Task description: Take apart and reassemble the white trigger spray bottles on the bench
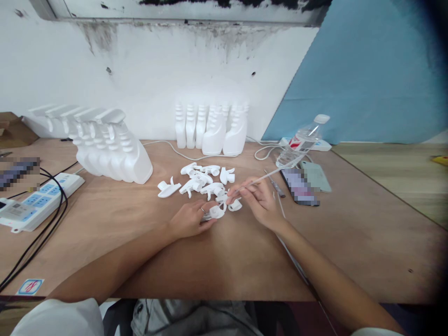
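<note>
My left hand (190, 219), with a ring on one finger, is closed around a white trigger spray head (217, 212) just above the table. My right hand (262, 204) pinches a thin, pale plastic tube (268, 175) between thumb and fingers. The tube slants up to the right, and its lower end is close to the spray head; whether it sits inside is hidden by my fingers. Just beyond my hands lies a loose pile of white trigger spray heads (199, 181). Another white piece (234, 204) rests beside my right fingertips.
White bottles with spray heads fitted (122, 158) stand in a row on the left; headless bottles (234, 133) stand by the wall. Rightward are a clear water bottle (297, 144), a phone (300, 185) and a pen-like tool (276, 185). A power strip (42, 200) and black cables lie left.
</note>
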Demonstrator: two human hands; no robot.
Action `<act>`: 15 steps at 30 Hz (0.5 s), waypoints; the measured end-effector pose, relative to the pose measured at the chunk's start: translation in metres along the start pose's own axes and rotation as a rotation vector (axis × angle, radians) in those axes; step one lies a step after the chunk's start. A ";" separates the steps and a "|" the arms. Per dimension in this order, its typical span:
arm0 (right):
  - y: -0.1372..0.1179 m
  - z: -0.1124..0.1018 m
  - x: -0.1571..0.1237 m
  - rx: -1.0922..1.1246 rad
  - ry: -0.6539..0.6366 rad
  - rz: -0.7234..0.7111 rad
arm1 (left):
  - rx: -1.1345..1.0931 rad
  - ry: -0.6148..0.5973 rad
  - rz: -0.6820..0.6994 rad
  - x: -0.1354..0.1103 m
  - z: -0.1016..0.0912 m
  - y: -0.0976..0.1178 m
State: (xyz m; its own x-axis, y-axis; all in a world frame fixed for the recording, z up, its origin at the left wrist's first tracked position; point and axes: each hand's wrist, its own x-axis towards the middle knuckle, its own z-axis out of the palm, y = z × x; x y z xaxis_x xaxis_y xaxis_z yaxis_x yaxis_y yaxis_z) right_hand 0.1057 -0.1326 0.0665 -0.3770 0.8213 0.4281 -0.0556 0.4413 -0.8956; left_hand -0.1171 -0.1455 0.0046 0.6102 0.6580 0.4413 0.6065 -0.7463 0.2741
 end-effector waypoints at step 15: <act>0.032 0.023 -0.001 -0.454 -0.178 -0.011 | -0.052 -0.015 0.003 0.001 -0.001 0.000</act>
State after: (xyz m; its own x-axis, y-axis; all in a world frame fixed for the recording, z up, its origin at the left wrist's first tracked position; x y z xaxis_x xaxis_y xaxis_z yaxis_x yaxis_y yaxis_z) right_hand 0.0830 -0.1278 0.0347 -0.5335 0.7585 0.3743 0.3337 0.5953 -0.7309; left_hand -0.1172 -0.1448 0.0056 0.6198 0.6566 0.4297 0.5776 -0.7524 0.3166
